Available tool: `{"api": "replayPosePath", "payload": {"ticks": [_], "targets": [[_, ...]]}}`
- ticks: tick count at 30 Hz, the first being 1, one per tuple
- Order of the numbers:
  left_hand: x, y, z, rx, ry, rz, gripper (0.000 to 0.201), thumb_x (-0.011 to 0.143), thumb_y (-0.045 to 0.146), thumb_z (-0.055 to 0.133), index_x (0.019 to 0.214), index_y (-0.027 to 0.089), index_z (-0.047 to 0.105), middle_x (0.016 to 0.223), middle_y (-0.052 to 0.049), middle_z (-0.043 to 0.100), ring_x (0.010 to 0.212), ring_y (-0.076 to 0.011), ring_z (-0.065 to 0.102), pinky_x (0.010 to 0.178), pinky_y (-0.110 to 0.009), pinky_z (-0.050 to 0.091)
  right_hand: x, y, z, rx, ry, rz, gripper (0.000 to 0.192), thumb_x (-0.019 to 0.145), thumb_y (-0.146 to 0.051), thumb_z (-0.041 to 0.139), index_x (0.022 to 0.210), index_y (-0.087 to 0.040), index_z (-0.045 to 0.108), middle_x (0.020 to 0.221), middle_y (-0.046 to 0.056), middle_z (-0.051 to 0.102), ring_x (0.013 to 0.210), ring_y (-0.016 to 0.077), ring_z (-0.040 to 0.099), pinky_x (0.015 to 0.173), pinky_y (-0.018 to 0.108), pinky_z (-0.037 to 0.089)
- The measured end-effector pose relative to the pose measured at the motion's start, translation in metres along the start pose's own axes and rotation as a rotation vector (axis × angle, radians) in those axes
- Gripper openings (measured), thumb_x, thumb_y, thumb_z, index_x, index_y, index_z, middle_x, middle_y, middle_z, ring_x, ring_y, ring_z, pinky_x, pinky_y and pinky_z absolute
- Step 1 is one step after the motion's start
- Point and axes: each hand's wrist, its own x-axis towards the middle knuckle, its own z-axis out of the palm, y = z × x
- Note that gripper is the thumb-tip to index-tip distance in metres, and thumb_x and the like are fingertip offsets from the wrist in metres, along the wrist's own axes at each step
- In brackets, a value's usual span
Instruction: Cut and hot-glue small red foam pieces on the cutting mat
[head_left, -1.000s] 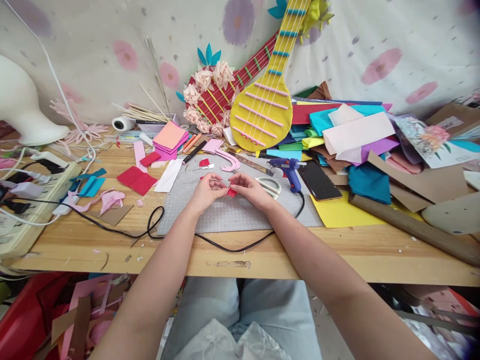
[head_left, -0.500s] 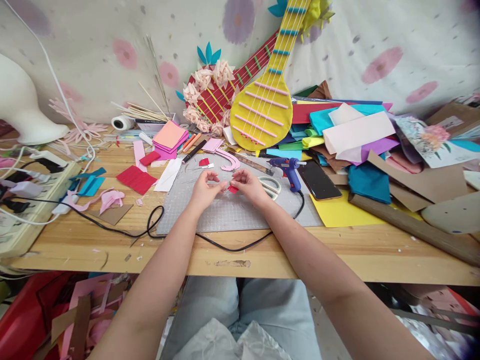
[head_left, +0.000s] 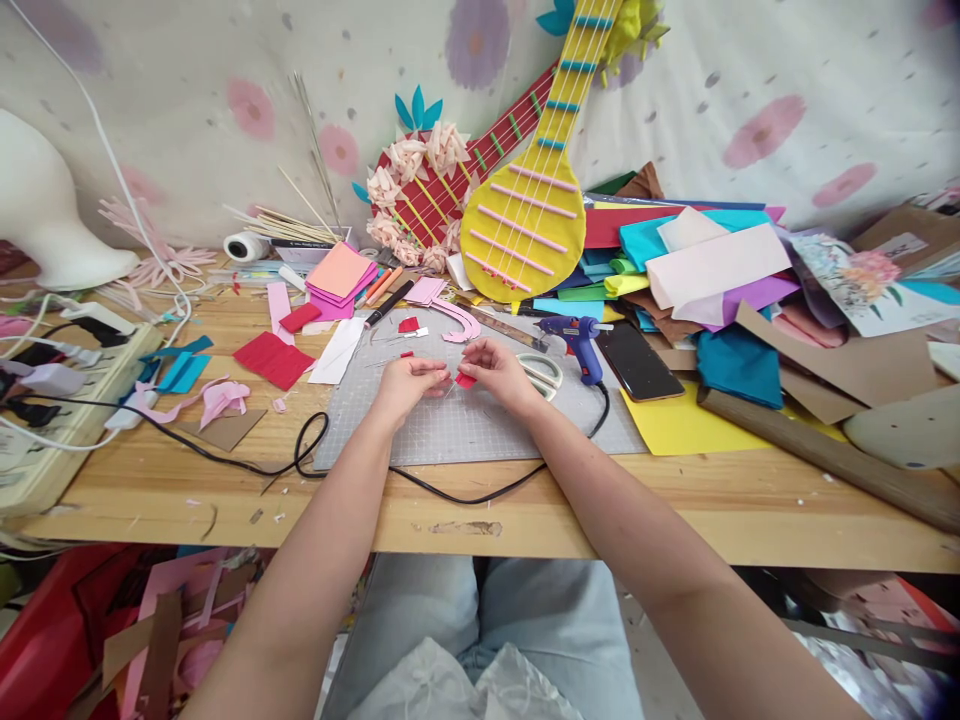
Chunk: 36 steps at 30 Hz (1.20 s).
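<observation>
You wear pale blue jeans (head_left: 420, 610), the cloth softly creased, under a whitish, sheer-looking top (head_left: 525, 690) that gathers in loose folds at your lap. Your left hand (head_left: 409, 388), right hand (head_left: 500, 375) and both slim forearms (head_left: 319, 530) are bare.

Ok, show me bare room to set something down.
The grey mat between the right hand and the black cord; the desk, bar specks, between the yellow sheet and front edge. Crowded: back right, under heaped coloured sheets; far left, around the power strip.
</observation>
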Motion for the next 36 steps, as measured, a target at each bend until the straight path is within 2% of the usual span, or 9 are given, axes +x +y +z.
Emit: {"api": "replayPosePath", "payload": {"ticks": [5, 9, 15, 18, 22, 25, 28, 31, 36], "targets": [[0.001, -0.002, 0.0, 0.076, 0.068, 0.074, 0.031, 0.045, 0.024, 0.079, 0.067, 0.011, 0.062, 0.058, -0.003, 0.063, 0.054, -0.012, 0.059, 0.053, -0.025, 0.048, 0.001, 0.002, 0.002, -0.009, -0.025, -0.021, 0.03, 0.06, -0.029, 0.068, 0.081, -0.02, 0.048, 0.066, -0.005, 0.055, 0.059, 0.0097, 0.055, 0.059, 0.027, 0.046], [0.002, -0.003, 0.002, 0.114, 0.084, 0.172, 0.033, 0.051, 0.031, 0.077, 0.075, 0.013, 0.064, 0.06, 0.0, 0.06, 0.053, -0.0101, 0.056, 0.055, -0.026, 0.049, 0.002, 0.002, 0.002, -0.035, -0.038, -0.032, 0.03, 0.061, -0.029, 0.066, 0.083, -0.02, 0.047, 0.067, -0.005, 0.054, 0.059, 0.0104, 0.055, 0.058, 0.028, 0.046], [0.001, -0.004, 0.005, 0.132, -0.095, 0.12, 0.033, 0.053, 0.032, 0.075, 0.078, 0.013, 0.065, 0.071, -0.005, 0.067, 0.067, -0.0151, 0.063, 0.065, -0.03, 0.05, 0.004, 0.002, 0.003, -0.121, -0.036, -0.087, 0.027, 0.064, -0.029, 0.063, 0.084, -0.02, 0.048, 0.071, -0.003, 0.054, 0.063, 0.0102, 0.054, 0.061, 0.028, 0.046], [0.002, -0.006, 0.005, 0.144, -0.127, 0.105, 0.032, 0.055, 0.031, 0.074, 0.079, 0.012, 0.066, 0.071, -0.006, 0.068, 0.069, -0.0162, 0.064, 0.067, -0.031, 0.05, 0.004, 0.003, 0.004, -0.153, -0.029, -0.103, 0.027, 0.065, -0.028, 0.063, 0.085, -0.02, 0.047, 0.072, -0.003, 0.053, 0.063, 0.01, 0.054, 0.061, 0.028, 0.046], [0.005, -0.01, 0.003, 0.277, -0.094, 0.219, 0.03, 0.061, 0.03, 0.07, 0.086, 0.014, 0.067, 0.072, -0.005, 0.068, 0.066, -0.0152, 0.063, 0.066, -0.029, 0.049, 0.004, 0.003, 0.005, -0.171, -0.001, -0.111, 0.029, 0.066, -0.03, 0.062, 0.088, -0.021, 0.045, 0.075, -0.003, 0.054, 0.062, 0.0101, 0.054, 0.062, 0.029, 0.047], [0.006, -0.011, 0.004, 0.402, 0.009, 0.314, 0.025, 0.063, 0.026, 0.067, 0.085, 0.016, 0.069, 0.068, -0.003, 0.067, 0.06, -0.0129, 0.06, 0.064, -0.027, 0.048, 0.003, 0.0, 0.006, -0.181, 0.071, -0.13, 0.032, 0.067, -0.034, 0.063, 0.09, -0.021, 0.045, 0.08, -0.001, 0.055, 0.068, 0.0111, 0.056, 0.068, 0.031, 0.048], [0.005, -0.01, 0.008, 0.242, 0.103, 0.313, 0.021, 0.065, 0.025, 0.063, 0.083, 0.015, 0.069, 0.069, -0.003, 0.067, 0.061, -0.0125, 0.059, 0.065, -0.027, 0.049, 0.001, -0.003, 0.01, -0.147, 0.147, -0.093, 0.037, 0.066, -0.039, 0.064, 0.092, -0.021, 0.044, 0.08, -0.001, 0.056, 0.071, 0.0117, 0.056, 0.07, 0.031, 0.049], [0.004, -0.008, 0.013, -0.022, 0.145, 0.264, 0.018, 0.064, 0.024, 0.063, 0.079, 0.015, 0.067, 0.074, -0.004, 0.067, 0.067, -0.013, 0.061, 0.067, -0.028, 0.05, -0.002, -0.004, 0.016, -0.096, 0.125, 0.022, 0.044, 0.064, -0.042, 0.066, 0.093, -0.021, 0.042, 0.073, -0.003, 0.056, 0.063, 0.0108, 0.055, 0.063, 0.03, 0.049], [0.001, -0.006, 0.019, -0.105, 0.175, 0.197, 0.016, 0.06, 0.021, 0.066, 0.074, 0.014, 0.065, 0.072, -0.003, 0.066, 0.066, -0.0122, 0.06, 0.064, -0.026, 0.05, -0.003, -0.002, 0.021, -0.105, 0.119, 0.005, 0.041, 0.062, -0.033, 0.067, 0.092, -0.022, 0.042, 0.069, -0.005, 0.058, 0.06, 0.0102, 0.055, 0.063, 0.029, 0.047]]}}
